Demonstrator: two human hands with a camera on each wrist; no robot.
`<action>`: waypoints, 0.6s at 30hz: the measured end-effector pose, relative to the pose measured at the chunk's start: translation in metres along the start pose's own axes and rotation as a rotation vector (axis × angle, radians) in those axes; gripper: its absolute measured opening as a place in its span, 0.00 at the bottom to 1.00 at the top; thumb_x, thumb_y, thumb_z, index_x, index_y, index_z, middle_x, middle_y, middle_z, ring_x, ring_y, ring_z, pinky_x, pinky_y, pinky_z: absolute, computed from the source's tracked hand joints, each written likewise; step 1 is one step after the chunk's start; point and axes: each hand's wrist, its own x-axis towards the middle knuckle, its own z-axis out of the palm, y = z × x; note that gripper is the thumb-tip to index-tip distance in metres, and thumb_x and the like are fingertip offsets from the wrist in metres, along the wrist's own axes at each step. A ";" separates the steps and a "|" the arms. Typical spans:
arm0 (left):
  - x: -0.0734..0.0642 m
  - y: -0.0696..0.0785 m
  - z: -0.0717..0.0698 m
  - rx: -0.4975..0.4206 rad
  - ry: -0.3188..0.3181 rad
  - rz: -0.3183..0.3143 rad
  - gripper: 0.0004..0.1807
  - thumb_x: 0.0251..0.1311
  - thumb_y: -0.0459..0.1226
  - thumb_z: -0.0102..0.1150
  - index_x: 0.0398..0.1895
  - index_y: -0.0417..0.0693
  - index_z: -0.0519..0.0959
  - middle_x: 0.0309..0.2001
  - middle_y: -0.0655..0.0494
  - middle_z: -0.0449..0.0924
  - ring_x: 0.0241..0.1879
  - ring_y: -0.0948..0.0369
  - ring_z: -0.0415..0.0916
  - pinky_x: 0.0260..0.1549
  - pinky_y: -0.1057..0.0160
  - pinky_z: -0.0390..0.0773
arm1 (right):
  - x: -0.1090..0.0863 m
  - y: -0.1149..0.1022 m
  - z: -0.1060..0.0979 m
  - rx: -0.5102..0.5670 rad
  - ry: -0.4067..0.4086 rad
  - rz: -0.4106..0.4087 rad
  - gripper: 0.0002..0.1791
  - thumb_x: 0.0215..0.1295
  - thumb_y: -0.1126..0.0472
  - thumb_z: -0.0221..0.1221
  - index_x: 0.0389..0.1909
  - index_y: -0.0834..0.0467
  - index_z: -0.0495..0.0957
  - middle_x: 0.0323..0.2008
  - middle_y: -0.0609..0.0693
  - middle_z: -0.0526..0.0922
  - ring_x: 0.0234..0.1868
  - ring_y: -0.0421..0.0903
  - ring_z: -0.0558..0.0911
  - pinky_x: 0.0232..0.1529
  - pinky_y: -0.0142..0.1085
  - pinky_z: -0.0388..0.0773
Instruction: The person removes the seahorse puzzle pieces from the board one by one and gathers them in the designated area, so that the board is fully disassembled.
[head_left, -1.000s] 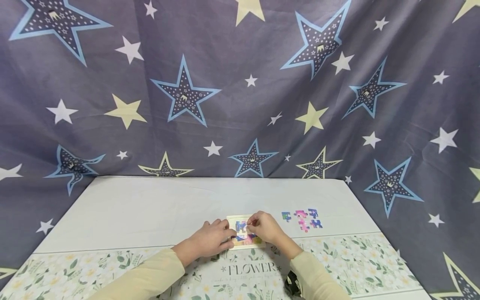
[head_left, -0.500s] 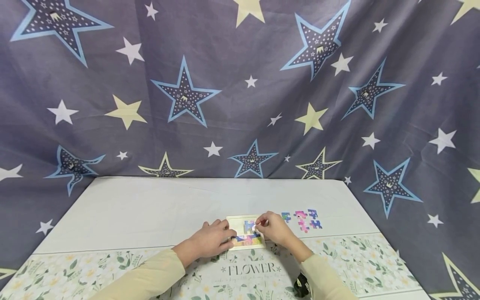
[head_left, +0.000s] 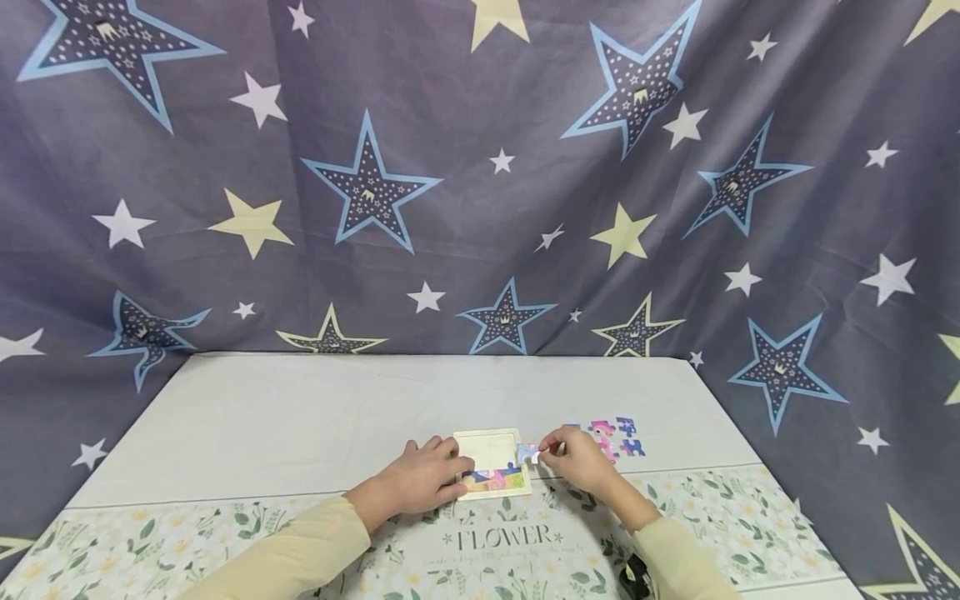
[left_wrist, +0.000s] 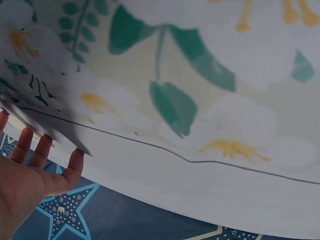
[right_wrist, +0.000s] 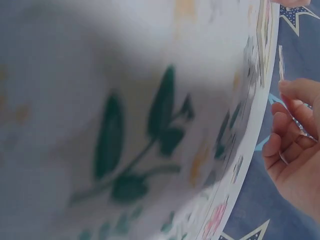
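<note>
At three o'clock on the tray (head_left: 487, 432), right by the rim, a puzzle piece (head_left: 527, 452) is pinched in the right hand (head_left: 583, 461). The left hand (head_left: 422, 477) rests at nine o'clock, fingers slightly apart. Loose pieces (head_left: 602, 430) lie at the right hand's two o'clock.

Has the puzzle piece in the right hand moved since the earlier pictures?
Yes, to the right in the head view: the puzzle piece in the right hand was over the tray and is now at its right rim.
</note>
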 end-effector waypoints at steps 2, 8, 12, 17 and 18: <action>0.000 -0.001 0.001 0.002 -0.001 0.000 0.22 0.67 0.56 0.42 0.61 0.65 0.69 0.50 0.58 0.68 0.46 0.60 0.65 0.41 0.46 0.68 | -0.003 0.003 -0.003 -0.009 0.001 0.002 0.03 0.57 0.61 0.63 0.29 0.57 0.81 0.26 0.44 0.75 0.23 0.36 0.69 0.25 0.28 0.68; -0.001 -0.002 0.003 0.010 -0.004 0.002 0.24 0.68 0.57 0.38 0.63 0.64 0.67 0.54 0.58 0.67 0.50 0.59 0.65 0.45 0.44 0.67 | -0.013 0.017 -0.015 -0.038 -0.009 -0.005 0.03 0.57 0.62 0.63 0.30 0.58 0.80 0.27 0.45 0.76 0.24 0.35 0.70 0.25 0.28 0.69; -0.001 -0.002 0.004 0.011 0.000 0.004 0.24 0.68 0.57 0.37 0.64 0.64 0.66 0.55 0.57 0.66 0.51 0.59 0.65 0.45 0.44 0.67 | -0.021 0.026 -0.024 -0.034 -0.017 0.025 0.02 0.59 0.62 0.62 0.31 0.57 0.80 0.28 0.46 0.77 0.25 0.36 0.70 0.24 0.28 0.70; -0.001 -0.002 0.004 0.012 0.007 0.005 0.25 0.68 0.57 0.37 0.64 0.63 0.67 0.56 0.56 0.66 0.52 0.58 0.65 0.45 0.45 0.67 | -0.029 0.036 -0.036 -0.030 0.003 0.075 0.02 0.59 0.63 0.61 0.32 0.57 0.81 0.28 0.46 0.77 0.26 0.36 0.70 0.25 0.29 0.69; -0.001 -0.002 0.004 0.014 0.009 0.004 0.25 0.68 0.57 0.37 0.64 0.63 0.67 0.56 0.56 0.66 0.52 0.58 0.65 0.44 0.45 0.67 | -0.030 0.038 -0.037 -0.032 0.009 0.081 0.02 0.59 0.64 0.61 0.32 0.57 0.81 0.28 0.46 0.77 0.26 0.36 0.71 0.26 0.29 0.70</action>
